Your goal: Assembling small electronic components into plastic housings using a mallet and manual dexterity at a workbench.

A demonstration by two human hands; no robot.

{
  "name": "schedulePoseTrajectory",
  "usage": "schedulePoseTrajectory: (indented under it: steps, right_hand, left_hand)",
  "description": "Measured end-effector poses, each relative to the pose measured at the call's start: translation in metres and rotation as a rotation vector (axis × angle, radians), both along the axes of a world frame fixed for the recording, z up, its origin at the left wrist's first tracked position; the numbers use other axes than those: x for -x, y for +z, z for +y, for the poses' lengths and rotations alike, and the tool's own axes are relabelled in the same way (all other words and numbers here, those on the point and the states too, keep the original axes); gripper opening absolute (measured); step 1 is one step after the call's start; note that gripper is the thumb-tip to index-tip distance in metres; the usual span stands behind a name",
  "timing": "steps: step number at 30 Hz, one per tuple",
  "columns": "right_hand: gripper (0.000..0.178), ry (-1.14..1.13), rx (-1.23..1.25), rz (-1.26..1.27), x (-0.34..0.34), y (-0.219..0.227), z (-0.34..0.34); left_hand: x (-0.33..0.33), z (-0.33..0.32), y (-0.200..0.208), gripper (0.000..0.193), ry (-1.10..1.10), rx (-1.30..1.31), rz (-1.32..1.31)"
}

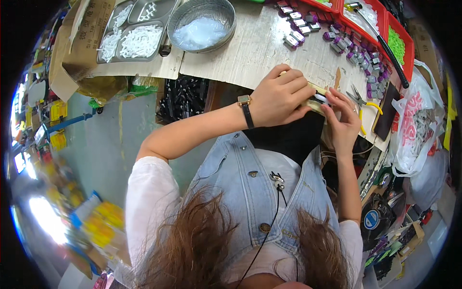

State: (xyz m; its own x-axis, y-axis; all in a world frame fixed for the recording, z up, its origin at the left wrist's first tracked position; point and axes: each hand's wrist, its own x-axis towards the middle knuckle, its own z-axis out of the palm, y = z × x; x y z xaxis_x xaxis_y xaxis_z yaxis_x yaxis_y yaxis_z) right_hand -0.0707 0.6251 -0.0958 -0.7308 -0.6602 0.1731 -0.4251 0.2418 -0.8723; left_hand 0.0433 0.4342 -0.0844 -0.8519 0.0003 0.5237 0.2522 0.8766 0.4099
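At the near edge of the wooden workbench (260, 48), the left hand (279, 98) lies knuckles-up with its fingers together, pressing on a pale yellowish block (315, 89). The right hand (342, 123) pinches its fingertips on a small white-and-dark part (321, 98) just beside that block. The part's long axis runs roughly left to right between the two hands; which end leads cannot be told. Yellow-handled pliers (358, 98) lie just right of the hands, with rows of purple-and-grey pieces (353, 53) farther back.
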Motion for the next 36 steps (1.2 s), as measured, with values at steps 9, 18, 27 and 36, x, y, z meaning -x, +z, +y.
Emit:
schedulePoseTrajectory:
  steps: [9,18,27,36]
  right_hand:
    - [0.037,0.041,-0.152,0.453,0.014,0.058,-0.022]
    - [0.027,-0.290,-0.231,0.719,0.299,0.081,-0.098]
    - [0.044,-0.036,-0.580,0.757,0.445,0.040,-0.180]
    - [0.023,-0.093,-0.096,0.674,0.376,0.062,-0.210]
  left_hand:
    - [-0.010,-0.006,-0.009,0.049,0.023,-0.318,0.169]
    - [0.004,-0.009,-0.012,0.042,0.053,-0.558,0.029]
    - [-0.008,-0.005,-0.010,0.043,0.084,-0.666,-0.060]
    - [0.004,-0.029,0.025,0.047,0.226,-0.547,0.065]
